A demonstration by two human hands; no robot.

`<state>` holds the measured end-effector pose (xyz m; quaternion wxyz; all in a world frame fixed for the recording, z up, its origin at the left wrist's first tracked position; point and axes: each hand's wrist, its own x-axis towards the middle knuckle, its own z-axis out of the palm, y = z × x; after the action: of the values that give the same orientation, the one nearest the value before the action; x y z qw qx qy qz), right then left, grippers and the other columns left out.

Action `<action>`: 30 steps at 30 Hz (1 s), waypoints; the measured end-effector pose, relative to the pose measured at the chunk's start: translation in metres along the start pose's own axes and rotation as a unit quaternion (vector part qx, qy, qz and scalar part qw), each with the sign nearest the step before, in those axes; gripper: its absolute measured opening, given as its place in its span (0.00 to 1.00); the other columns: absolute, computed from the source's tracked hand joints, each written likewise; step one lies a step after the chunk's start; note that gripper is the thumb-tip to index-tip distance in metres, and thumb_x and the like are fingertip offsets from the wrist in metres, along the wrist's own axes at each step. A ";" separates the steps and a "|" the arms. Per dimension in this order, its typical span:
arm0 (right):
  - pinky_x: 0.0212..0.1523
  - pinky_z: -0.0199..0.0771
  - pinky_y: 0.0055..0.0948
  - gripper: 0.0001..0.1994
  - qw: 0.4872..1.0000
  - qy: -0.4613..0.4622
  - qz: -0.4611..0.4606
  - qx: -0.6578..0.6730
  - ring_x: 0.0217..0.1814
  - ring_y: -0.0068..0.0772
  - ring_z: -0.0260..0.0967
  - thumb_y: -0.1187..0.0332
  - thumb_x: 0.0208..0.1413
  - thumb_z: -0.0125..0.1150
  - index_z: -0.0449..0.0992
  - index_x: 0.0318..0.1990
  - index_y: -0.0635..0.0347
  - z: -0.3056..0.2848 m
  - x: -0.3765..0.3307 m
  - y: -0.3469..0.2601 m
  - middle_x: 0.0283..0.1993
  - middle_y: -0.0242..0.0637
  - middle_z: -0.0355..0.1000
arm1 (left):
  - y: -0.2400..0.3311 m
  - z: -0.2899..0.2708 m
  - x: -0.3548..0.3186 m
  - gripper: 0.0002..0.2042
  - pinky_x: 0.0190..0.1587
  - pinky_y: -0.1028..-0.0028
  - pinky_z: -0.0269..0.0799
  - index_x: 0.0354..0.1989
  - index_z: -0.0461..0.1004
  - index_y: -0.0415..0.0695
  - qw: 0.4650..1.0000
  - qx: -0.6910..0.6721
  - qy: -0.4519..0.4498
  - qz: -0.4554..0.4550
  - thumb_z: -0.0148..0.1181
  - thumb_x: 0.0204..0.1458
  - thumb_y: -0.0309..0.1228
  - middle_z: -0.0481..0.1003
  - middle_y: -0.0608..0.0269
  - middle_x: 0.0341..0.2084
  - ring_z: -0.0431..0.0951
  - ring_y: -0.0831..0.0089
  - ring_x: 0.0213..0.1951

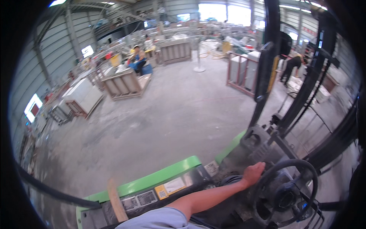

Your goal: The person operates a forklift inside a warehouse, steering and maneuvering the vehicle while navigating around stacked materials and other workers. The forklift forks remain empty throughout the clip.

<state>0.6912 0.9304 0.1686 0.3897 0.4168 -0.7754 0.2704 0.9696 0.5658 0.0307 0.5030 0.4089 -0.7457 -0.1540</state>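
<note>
My left hand (pixel 253 174) reaches across from the lower edge, the bare forearm coming out of a light grey sleeve. Its fingers are curled closed just beside the upper left rim of a black steering wheel (pixel 313 183). Whatever lies inside the fingers is hidden, and I cannot tell if they touch the rim. Behind the wheel rises a dusty dark dashboard (pixel 263 147) of a forklift. My right hand is not in view.
Green bodywork (pixel 160 176) with a wooden strip (pixel 115 200) lies to the left. Dark mast uprights (pixel 303 95) stand at right. Slab-filled crates (pixel 244 72), wooden crates (pixel 124 84) and a post on a round base (pixel 199 69) stand on the concrete floor. One person (pixel 140 61) sits; another (pixel 292 66) bends over.
</note>
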 end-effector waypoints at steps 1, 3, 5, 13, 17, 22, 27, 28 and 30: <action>0.56 0.76 0.43 0.14 1.000 0.014 0.019 -0.004 0.53 0.49 0.77 0.64 0.67 0.61 0.82 0.49 0.66 0.007 0.003 0.001 0.49 0.49 0.80 | -0.004 0.000 0.003 0.08 0.28 0.52 0.73 0.45 0.70 0.43 1.000 0.001 0.011 0.000 0.52 0.62 0.32 0.74 0.53 0.32 0.79 0.48 0.29; 0.53 0.78 0.42 0.13 0.998 0.026 0.040 0.048 0.50 0.48 0.78 0.62 0.66 0.63 0.82 0.47 0.65 0.022 0.009 0.006 0.47 0.48 0.80 | -0.010 -0.003 0.005 0.07 0.28 0.53 0.73 0.44 0.70 0.43 1.000 0.002 0.018 -0.008 0.53 0.62 0.31 0.74 0.53 0.31 0.79 0.48 0.29; 0.49 0.79 0.41 0.13 0.996 0.058 0.066 0.031 0.47 0.48 0.79 0.61 0.65 0.65 0.83 0.44 0.65 0.039 0.014 0.011 0.45 0.47 0.81 | -0.012 0.000 0.012 0.05 0.27 0.55 0.73 0.42 0.70 0.43 1.000 -0.013 0.015 -0.009 0.53 0.61 0.30 0.73 0.54 0.30 0.79 0.49 0.28; 0.37 0.81 0.38 0.10 0.988 0.131 0.061 -0.053 0.37 0.46 0.80 0.65 0.64 0.65 0.81 0.38 0.64 0.074 0.026 0.025 0.38 0.44 0.81 | -0.016 -0.021 0.001 0.03 0.30 0.60 0.74 0.38 0.70 0.42 0.992 -0.081 0.013 -0.095 0.54 0.61 0.28 0.74 0.56 0.29 0.79 0.52 0.29; 0.48 0.78 0.41 0.06 0.984 0.140 0.109 -0.019 0.47 0.47 0.77 0.72 0.65 0.61 0.80 0.44 0.64 0.082 0.037 0.071 0.44 0.45 0.79 | 0.001 0.036 0.026 0.04 0.32 0.59 0.72 0.36 0.72 0.43 0.998 -0.052 -0.013 -0.039 0.53 0.63 0.27 0.74 0.56 0.29 0.79 0.55 0.32; 0.47 0.77 0.35 0.07 0.986 0.109 0.121 0.028 0.45 0.42 0.76 0.78 0.61 0.60 0.79 0.45 0.64 0.136 0.045 0.104 0.43 0.44 0.78 | -0.008 0.066 0.049 0.10 0.31 0.64 0.67 0.27 0.68 0.44 0.995 -0.081 -0.004 -0.050 0.54 0.63 0.29 0.67 0.61 0.24 0.71 0.62 0.27; 0.44 0.76 0.37 0.04 0.983 0.114 0.110 0.093 0.42 0.45 0.76 0.78 0.61 0.60 0.78 0.42 0.64 0.170 0.097 0.073 0.40 0.44 0.77 | -0.028 0.054 0.049 0.19 0.30 0.68 0.64 0.26 0.66 0.40 0.945 -0.248 0.002 -0.213 0.45 0.71 0.36 0.65 0.64 0.21 0.62 0.75 0.27; 0.43 0.76 0.38 0.04 0.984 0.109 0.112 0.086 0.42 0.45 0.76 0.78 0.61 0.61 0.78 0.42 0.64 0.172 0.109 0.067 0.40 0.44 0.77 | -0.030 0.055 0.050 0.14 0.21 0.79 0.58 0.28 0.70 0.47 0.943 -0.265 0.022 -0.200 0.50 0.69 0.34 0.62 0.78 0.22 0.63 0.89 0.21; 0.43 0.76 0.39 0.03 0.981 0.105 0.129 0.097 0.41 0.46 0.75 0.78 0.61 0.61 0.77 0.41 0.63 0.173 0.129 0.060 0.40 0.44 0.77 | -0.031 0.057 0.050 0.14 0.19 0.79 0.57 0.28 0.70 0.47 0.951 -0.249 0.015 -0.184 0.49 0.70 0.34 0.62 0.78 0.20 0.63 0.88 0.19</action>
<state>0.5295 0.7756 0.1751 0.3883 0.3181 -0.7477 0.4346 0.9256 0.4980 0.0167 0.5631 0.4031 -0.5878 -0.4183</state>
